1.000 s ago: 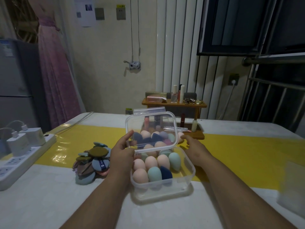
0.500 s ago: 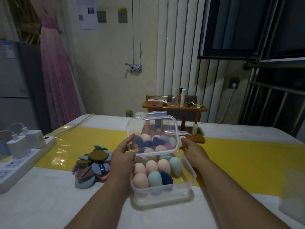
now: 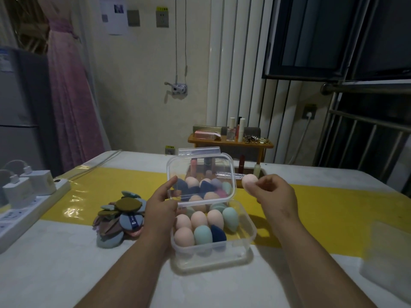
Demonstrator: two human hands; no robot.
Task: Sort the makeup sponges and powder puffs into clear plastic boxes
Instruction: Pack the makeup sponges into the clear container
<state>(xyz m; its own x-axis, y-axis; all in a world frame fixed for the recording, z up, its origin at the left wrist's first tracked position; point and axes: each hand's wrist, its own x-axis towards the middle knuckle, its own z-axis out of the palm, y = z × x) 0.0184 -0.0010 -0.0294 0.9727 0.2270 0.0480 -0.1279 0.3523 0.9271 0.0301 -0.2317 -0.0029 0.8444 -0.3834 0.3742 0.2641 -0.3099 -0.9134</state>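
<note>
A clear plastic box [image 3: 246, 237] stands on the table in front of me, filled with several egg-shaped makeup sponges [image 3: 199, 220] in pink, teal and dark blue. My left hand [image 3: 160, 207] grips the left edge of its clear lid [image 3: 201, 174], which is held tilted up over the back of the box. My right hand [image 3: 274, 195] is raised to the right of the lid and pinches a pink sponge [image 3: 249, 182]. A heap of flat round powder puffs [image 3: 121, 218] in blue, brown and mauve lies left of the box.
A white power strip [image 3: 24, 204] with plugged chargers lies at the left table edge. A small wooden shelf [image 3: 230, 143] with cosmetics stands at the back. Another clear box [image 3: 388, 261] sits blurred at the right edge. A yellow runner [image 3: 333, 210] crosses the table.
My right hand left the box's right rim, rose and now pinches a pink sponge beside the lid. My left hand still holds the lid up.
</note>
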